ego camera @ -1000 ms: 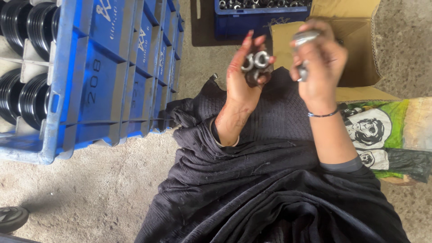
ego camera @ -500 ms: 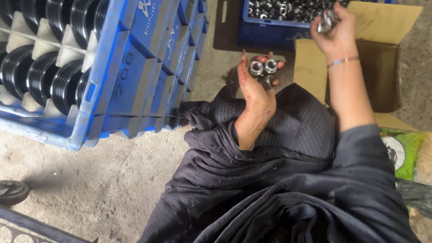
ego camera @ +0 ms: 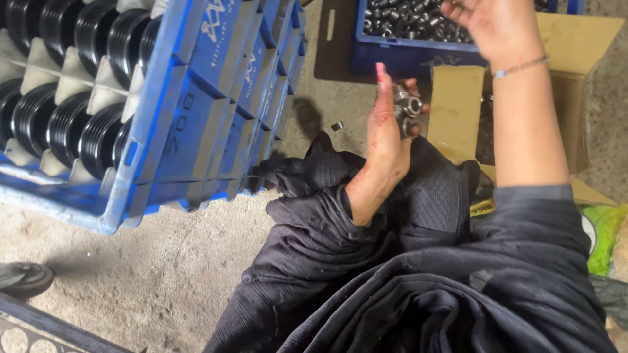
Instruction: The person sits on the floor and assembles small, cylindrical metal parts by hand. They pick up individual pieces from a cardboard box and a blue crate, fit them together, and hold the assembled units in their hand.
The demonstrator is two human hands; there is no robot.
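My left hand [ego camera: 387, 134] is raised over my lap and holds a few small metal ring parts [ego camera: 407, 108] between its fingers. My right hand [ego camera: 487, 26] reaches forward with its fingers spread above a small blue bin [ego camera: 399, 57] full of small metal parts, and nothing shows in it. A thin bracelet sits on that wrist. Black cloth [ego camera: 392, 261] covers my lap and arms.
A large blue crate [ego camera: 196, 131] at the left holds rows of black grooved pulleys [ego camera: 78, 98]. An open cardboard box [ego camera: 575, 98] lies under my right arm. A green printed bag [ego camera: 605, 235] sits at the right edge and a black wheel [ego camera: 23, 280] at the left, on dusty concrete.
My right hand went from beside my left hand forward to the blue bin and no longer holds the metal part. My left hand keeps the ring parts.
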